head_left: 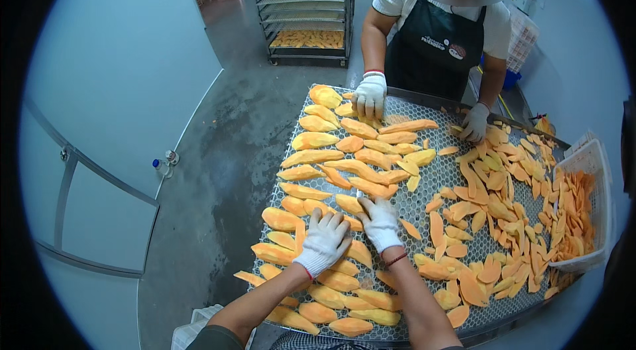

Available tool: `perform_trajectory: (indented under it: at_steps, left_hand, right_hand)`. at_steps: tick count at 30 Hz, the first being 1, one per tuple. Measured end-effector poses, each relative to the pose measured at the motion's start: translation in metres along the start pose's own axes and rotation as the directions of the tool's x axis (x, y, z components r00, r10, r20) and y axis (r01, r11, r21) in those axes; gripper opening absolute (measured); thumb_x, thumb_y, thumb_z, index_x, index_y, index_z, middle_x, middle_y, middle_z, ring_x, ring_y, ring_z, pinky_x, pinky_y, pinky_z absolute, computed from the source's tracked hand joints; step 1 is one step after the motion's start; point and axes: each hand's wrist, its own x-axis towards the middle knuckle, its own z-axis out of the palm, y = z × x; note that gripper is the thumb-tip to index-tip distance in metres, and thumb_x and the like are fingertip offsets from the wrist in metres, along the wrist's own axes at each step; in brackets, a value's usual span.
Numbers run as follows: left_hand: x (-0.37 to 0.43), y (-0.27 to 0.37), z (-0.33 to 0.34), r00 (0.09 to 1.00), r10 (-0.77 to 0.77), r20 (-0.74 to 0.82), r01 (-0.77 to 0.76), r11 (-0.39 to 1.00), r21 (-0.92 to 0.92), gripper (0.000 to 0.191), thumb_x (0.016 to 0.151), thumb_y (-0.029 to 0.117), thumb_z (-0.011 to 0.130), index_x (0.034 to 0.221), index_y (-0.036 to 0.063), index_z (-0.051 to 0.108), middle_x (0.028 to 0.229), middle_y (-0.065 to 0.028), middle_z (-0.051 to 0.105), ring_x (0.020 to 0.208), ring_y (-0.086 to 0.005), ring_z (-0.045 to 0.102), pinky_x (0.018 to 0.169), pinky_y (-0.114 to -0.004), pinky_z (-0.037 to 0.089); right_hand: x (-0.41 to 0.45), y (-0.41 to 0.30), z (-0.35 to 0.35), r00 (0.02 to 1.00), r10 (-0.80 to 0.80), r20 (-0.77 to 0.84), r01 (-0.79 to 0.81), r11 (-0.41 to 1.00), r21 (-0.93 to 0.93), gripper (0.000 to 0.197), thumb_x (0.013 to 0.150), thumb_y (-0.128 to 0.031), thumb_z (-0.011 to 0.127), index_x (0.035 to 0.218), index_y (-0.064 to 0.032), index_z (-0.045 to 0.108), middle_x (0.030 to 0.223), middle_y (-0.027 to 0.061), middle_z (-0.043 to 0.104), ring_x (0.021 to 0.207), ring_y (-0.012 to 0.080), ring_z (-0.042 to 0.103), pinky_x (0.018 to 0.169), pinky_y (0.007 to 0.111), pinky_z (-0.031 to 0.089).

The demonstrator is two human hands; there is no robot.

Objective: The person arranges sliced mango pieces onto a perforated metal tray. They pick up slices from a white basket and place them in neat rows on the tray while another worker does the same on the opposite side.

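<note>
In a white knitted glove, my left hand [325, 240] lies palm down over the rows of peeled orange pieces, which look like sweet potato, its fingers a little apart. Just right of it, my gloved right hand [380, 223] has thumb and fingertips around the end of a yellow-orange piece [349, 204]. What lies under both palms is hidden. Long pieces [357, 168] lie roughly side by side across the left part of a white mesh tray [422, 223]. Thinner, looser slices [497, 203] are heaped on the right.
A co-worker in a dark apron [432, 47] stands across the table, both gloved hands [370, 96] at the pieces. A white plastic basket [601, 211] of thin slices stands at the right edge. Behind is a wheeled tray rack [303, 7]. Bottles [163, 167] stand by the left wall.
</note>
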Motion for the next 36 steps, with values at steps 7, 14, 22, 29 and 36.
perform_trajectory:
  at_steps: [7, 14, 22, 29, 36]
  left_hand:
    - [0.034, -0.020, 0.006, 0.990, -0.063, -0.126, 0.080, 0.988, 0.135, 0.053, 0.091, 0.030, 0.068, 0.135, 0.0039, 0.058, 0.138, -0.0239, 0.053, 0.130, -0.0410, 0.048, 0.111, -0.058, 0.031]
    - [0.032, -0.044, 0.010, 0.998, -0.063, 0.003, 0.061, 0.987, 0.146, 0.053, 0.093, 0.033, 0.065, 0.139, 0.0085, 0.055, 0.129, -0.0186, 0.057, 0.124, -0.0367, 0.050, 0.109, -0.059, 0.031]
    - [0.025, -0.045, 0.006, 0.998, -0.056, 0.006, 0.054, 0.990, 0.128, 0.052, 0.092, 0.032, 0.065, 0.137, 0.0077, 0.054, 0.130, -0.0204, 0.055, 0.126, -0.0390, 0.048, 0.109, -0.060, 0.032]
    - [0.015, -0.055, 0.014, 0.979, -0.132, -0.158, 0.133, 0.991, -0.005, 0.049, 0.090, 0.026, 0.067, 0.131, 0.0014, 0.057, 0.135, -0.0243, 0.054, 0.130, -0.0439, 0.050, 0.116, -0.058, 0.032]
    - [0.044, -0.066, 0.013, 0.994, 0.109, -0.019, -0.106, 0.984, 0.145, 0.053, 0.096, 0.039, 0.062, 0.143, 0.0139, 0.058, 0.143, -0.0262, 0.052, 0.137, -0.0456, 0.045, 0.118, -0.065, 0.025]
  right_hand:
    - [0.018, -0.005, 0.013, 0.989, -0.036, -0.142, 0.063, 0.981, 0.186, 0.046, 0.083, -0.024, 0.079, 0.125, -0.0110, 0.071, 0.120, 0.0154, 0.068, 0.111, 0.0367, 0.065, 0.099, 0.046, 0.051]
    - [-0.074, 0.080, -0.053, 0.918, 0.396, -0.031, -0.396, 0.905, -0.154, 0.043, 0.085, -0.031, 0.078, 0.123, -0.0129, 0.072, 0.119, 0.0153, 0.069, 0.110, 0.0352, 0.064, 0.097, 0.048, 0.051]
    - [-0.029, 0.019, -0.025, 0.981, 0.191, 0.013, -0.189, 0.953, 0.237, 0.039, 0.094, -0.028, 0.071, 0.127, -0.0077, 0.070, 0.113, 0.0179, 0.073, 0.104, 0.0370, 0.069, 0.094, 0.044, 0.054]
    - [0.055, -0.034, -0.002, 0.998, -0.014, 0.060, -0.004, 0.955, 0.298, 0.049, 0.093, -0.032, 0.074, 0.134, -0.0055, 0.066, 0.132, 0.0193, 0.069, 0.122, 0.0337, 0.066, 0.105, 0.040, 0.051]
    - [-0.025, 0.057, -0.060, 0.867, 0.274, -0.416, -0.375, 0.909, -0.183, 0.073, 0.070, -0.042, 0.089, 0.133, -0.0115, 0.067, 0.138, 0.0248, 0.057, 0.129, 0.0422, 0.053, 0.110, 0.054, 0.041]
